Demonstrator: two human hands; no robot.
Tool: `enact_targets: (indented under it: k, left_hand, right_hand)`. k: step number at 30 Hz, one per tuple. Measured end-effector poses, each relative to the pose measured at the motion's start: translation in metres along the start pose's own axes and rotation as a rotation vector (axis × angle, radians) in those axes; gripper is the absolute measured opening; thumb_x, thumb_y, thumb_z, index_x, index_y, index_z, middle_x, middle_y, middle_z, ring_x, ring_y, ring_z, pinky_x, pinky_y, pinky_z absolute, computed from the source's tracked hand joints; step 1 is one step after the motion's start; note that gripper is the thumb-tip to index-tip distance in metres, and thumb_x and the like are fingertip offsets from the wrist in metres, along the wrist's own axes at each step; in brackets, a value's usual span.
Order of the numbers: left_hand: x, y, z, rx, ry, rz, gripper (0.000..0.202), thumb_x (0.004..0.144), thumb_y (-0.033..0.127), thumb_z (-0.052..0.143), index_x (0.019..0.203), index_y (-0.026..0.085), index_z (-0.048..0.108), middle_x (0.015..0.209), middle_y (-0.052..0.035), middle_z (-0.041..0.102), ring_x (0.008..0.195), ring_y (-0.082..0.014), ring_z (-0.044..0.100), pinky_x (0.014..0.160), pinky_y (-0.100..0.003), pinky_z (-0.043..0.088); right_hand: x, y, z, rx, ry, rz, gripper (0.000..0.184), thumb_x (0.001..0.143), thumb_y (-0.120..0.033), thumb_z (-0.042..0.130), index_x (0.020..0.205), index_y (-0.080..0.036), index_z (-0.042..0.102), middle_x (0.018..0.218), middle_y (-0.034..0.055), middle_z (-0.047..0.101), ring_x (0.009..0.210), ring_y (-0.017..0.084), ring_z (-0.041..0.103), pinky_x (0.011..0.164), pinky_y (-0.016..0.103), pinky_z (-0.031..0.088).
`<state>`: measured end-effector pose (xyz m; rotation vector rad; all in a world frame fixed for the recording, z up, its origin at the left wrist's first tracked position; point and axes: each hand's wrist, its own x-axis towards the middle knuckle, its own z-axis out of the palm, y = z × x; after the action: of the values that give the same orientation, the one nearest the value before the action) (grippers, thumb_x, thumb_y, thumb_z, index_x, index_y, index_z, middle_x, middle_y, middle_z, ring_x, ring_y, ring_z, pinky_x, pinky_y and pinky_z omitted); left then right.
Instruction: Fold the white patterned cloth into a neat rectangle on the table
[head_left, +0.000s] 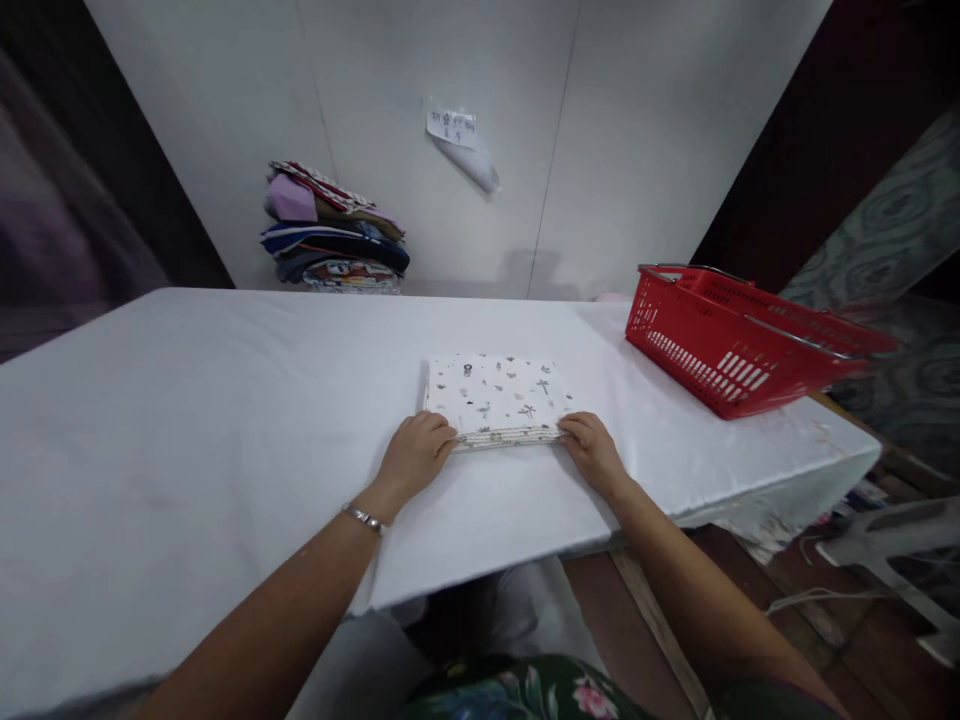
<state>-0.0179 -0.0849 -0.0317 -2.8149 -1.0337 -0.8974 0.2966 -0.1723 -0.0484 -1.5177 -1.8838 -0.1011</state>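
A folded white cloth (499,395) with small printed figures lies flat on the white-covered table (262,440). Its several layers show along the near edge. My left hand (420,450) pinches the near left corner between thumb and fingers, and a silver bracelet circles that wrist. At the near right corner, my right hand (591,448) grips the same cloth in a like pinch. Both hands rest close to the tabletop.
To the right, a red plastic basket (705,335) with metal handles stands near the table's edge. A stack of folded fabrics (334,230) sits at the back left by the wall. A plastic bag with a written label (452,127) hangs there. A white stool (907,555) is at lower right.
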Motion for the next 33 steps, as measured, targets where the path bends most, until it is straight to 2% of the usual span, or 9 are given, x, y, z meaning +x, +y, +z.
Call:
enact_targets:
  k: [5, 8, 11, 14, 18, 22, 25, 29, 33]
  left_hand:
    - [0.001, 0.000, -0.004, -0.036, -0.024, 0.004, 0.016, 0.086, 0.027, 0.050, 0.078, 0.020, 0.062, 0.082, -0.0031, 0.059, 0.081, -0.0173, 0.051, 0.070, -0.032, 0.038]
    - [0.002, 0.001, -0.006, -0.064, -0.021, 0.000, 0.020, 0.088, 0.029, 0.047, 0.077, 0.020, 0.062, 0.080, -0.0026, 0.059, 0.079, -0.0166, 0.051, 0.070, -0.032, 0.038]
    - [0.002, 0.001, -0.006, -0.073, -0.016, -0.013, 0.025, 0.089, 0.027, 0.043, 0.074, 0.019, 0.060, 0.076, -0.0027, 0.058, 0.076, -0.0162, 0.050, 0.069, -0.031, 0.038]
    - [0.002, 0.001, -0.006, -0.075, -0.011, -0.035, 0.026, 0.089, 0.026, 0.041, 0.073, 0.019, 0.060, 0.076, -0.0030, 0.058, 0.076, -0.0160, 0.049, 0.069, -0.031, 0.038]
    - [0.002, 0.003, -0.007, -0.086, -0.022, -0.068, 0.025, 0.089, 0.027, 0.042, 0.074, 0.019, 0.060, 0.076, -0.0030, 0.058, 0.075, -0.0158, 0.050, 0.071, -0.031, 0.038]
    - [0.005, 0.007, -0.009, -0.072, -0.043, -0.129, 0.028, 0.088, 0.030, 0.044, 0.066, 0.018, 0.057, 0.072, -0.0027, 0.056, 0.071, -0.0152, 0.049, 0.070, -0.031, 0.037]
    - [0.006, 0.007, -0.007, -0.063, -0.044, -0.154, 0.032, 0.089, 0.034, 0.043, 0.064, 0.018, 0.055, 0.071, -0.0027, 0.056, 0.070, -0.0151, 0.049, 0.068, -0.031, 0.037]
    - [0.006, 0.006, -0.002, -0.066, -0.026, -0.167, 0.033, 0.090, 0.035, 0.043, 0.065, 0.018, 0.056, 0.072, -0.0029, 0.056, 0.072, -0.0152, 0.049, 0.069, -0.031, 0.036]
    - [0.004, 0.005, 0.001, -0.092, -0.005, -0.168, 0.026, 0.087, 0.033, 0.050, 0.067, 0.018, 0.057, 0.074, -0.0022, 0.057, 0.073, -0.0151, 0.050, 0.068, -0.030, 0.035]
  right_hand:
    - [0.007, -0.006, -0.008, -0.023, -0.077, 0.020, 0.018, 0.080, -0.020, 0.056, 0.094, -0.021, 0.066, 0.100, 0.0071, 0.064, 0.095, 0.021, 0.055, 0.087, 0.039, 0.042]
    - [0.023, -0.014, -0.011, -0.061, -0.088, 0.028, 0.021, 0.079, -0.025, 0.056, 0.097, -0.021, 0.066, 0.103, 0.0073, 0.064, 0.098, 0.022, 0.055, 0.093, 0.041, 0.038]
    - [0.046, -0.024, -0.004, -0.080, -0.092, 0.015, 0.030, 0.085, -0.033, 0.048, 0.108, -0.020, 0.061, 0.116, 0.0090, 0.059, 0.110, 0.022, 0.050, 0.098, 0.040, 0.034]
    - [0.062, -0.029, 0.009, -0.147, -0.251, 0.057, 0.042, 0.088, -0.043, 0.042, 0.122, -0.020, 0.052, 0.133, 0.0112, 0.047, 0.125, 0.024, 0.038, 0.101, 0.043, 0.029]
    - [0.064, -0.026, 0.018, -0.261, -0.479, 0.132, 0.041, 0.091, -0.047, 0.035, 0.122, -0.025, 0.048, 0.140, 0.0091, 0.039, 0.131, 0.025, 0.028, 0.102, 0.048, 0.024]
    - [0.071, -0.022, 0.014, -0.245, -0.589, 0.165, 0.040, 0.090, -0.051, 0.033, 0.115, -0.026, 0.052, 0.131, 0.0077, 0.047, 0.128, 0.023, 0.033, 0.099, 0.046, 0.028]
    - [0.091, -0.025, 0.016, -0.226, -0.565, 0.185, 0.043, 0.090, -0.049, 0.033, 0.119, -0.023, 0.052, 0.131, 0.0102, 0.048, 0.128, 0.025, 0.033, 0.100, 0.044, 0.027]
    - [0.129, -0.045, 0.038, -0.192, -0.487, 0.154, 0.057, 0.090, -0.052, 0.034, 0.136, -0.018, 0.038, 0.147, 0.0130, 0.027, 0.136, 0.027, 0.017, 0.106, 0.045, 0.017]
    - [0.159, -0.078, 0.079, -0.121, -0.501, 0.048, 0.062, 0.089, -0.054, 0.032, 0.139, -0.018, 0.033, 0.149, 0.0125, 0.021, 0.138, 0.027, 0.012, 0.107, 0.047, 0.015]
